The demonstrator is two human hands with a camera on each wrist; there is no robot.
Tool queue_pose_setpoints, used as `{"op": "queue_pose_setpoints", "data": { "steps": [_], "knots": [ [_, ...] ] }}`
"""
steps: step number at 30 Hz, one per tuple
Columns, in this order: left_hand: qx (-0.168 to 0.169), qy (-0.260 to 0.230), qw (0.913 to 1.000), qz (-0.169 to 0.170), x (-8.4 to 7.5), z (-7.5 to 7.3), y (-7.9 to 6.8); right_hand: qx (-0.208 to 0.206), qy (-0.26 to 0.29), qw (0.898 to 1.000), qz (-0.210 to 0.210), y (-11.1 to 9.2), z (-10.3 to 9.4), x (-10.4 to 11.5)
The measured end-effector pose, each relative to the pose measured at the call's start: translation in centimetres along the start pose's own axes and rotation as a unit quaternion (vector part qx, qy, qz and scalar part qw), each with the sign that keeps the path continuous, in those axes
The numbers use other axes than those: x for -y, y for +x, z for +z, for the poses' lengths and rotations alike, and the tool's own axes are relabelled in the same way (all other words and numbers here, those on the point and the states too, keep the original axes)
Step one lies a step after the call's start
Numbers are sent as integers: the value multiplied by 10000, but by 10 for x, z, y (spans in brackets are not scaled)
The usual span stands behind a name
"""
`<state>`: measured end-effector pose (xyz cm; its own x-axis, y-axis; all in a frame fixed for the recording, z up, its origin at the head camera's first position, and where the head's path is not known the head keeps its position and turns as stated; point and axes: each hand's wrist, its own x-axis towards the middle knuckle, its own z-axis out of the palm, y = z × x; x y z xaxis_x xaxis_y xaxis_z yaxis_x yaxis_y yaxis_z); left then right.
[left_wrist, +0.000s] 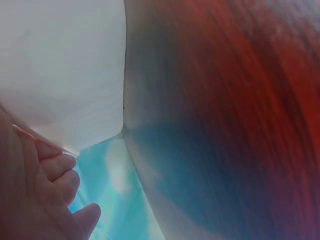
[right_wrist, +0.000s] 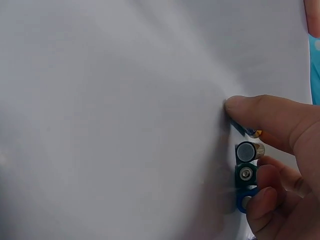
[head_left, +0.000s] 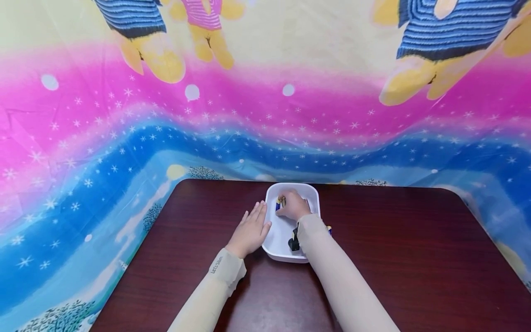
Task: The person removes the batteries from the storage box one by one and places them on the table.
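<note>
A white rectangular tray (head_left: 275, 237) stands on the table. My left hand (head_left: 250, 232) touches its left rim with straight fingers; in the left wrist view those fingers lie beside the tray's outer wall. Inside, at the far end, my right hand (head_left: 293, 205) grips small batteries between thumb and curled fingers. The right wrist view has a green battery (right_wrist: 246, 174), a blue battery (right_wrist: 243, 198) and a battery with a pale round end (right_wrist: 246, 151) in a row by the fingers. A blue-and-yellow battery (right_wrist: 254, 133) is partly hidden under the thumb.
A black object (head_left: 293, 243) lies in the tray's near part, partly covered by the right sleeve. Something blue and yellow (head_left: 329, 230) shows just beyond that sleeve. The dark red-brown table (head_left: 398, 258) reaches back to a patterned cloth (head_left: 265, 115).
</note>
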<state>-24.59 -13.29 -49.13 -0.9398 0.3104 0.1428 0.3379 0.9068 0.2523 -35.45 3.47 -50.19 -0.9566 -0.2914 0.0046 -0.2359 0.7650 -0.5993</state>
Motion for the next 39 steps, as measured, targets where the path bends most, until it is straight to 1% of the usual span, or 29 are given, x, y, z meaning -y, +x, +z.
{"op": "queue_pose_setpoints", "data": {
  "steps": [5, 14, 21, 26, 34, 39],
  "knots": [
    [-3, -14, 10000, 41, -1, -2, -1, -85, 154, 9998, 29, 0, -1, 0],
    [108, -24, 9999, -54, -1, -4, -2, -252, 554, 9981, -94, -2, -8, 4],
    [153, -1, 9998, -85, -1, -4, -1, -248, 664, 9975, 12, -4, -12, 4],
    [104, 58, 9999, -24, 0, -3, -1, -271, 859, 9959, 1, -6, -12, 3],
    [98, 20, 9999, -27, -2, -3, -2, -271, 1155, 9925, 283, -12, -16, 6],
    [30, -38, 10000, 17, -3, -3, -2, -247, 1325, 9899, 427, -15, -17, 8]
  ]
}}
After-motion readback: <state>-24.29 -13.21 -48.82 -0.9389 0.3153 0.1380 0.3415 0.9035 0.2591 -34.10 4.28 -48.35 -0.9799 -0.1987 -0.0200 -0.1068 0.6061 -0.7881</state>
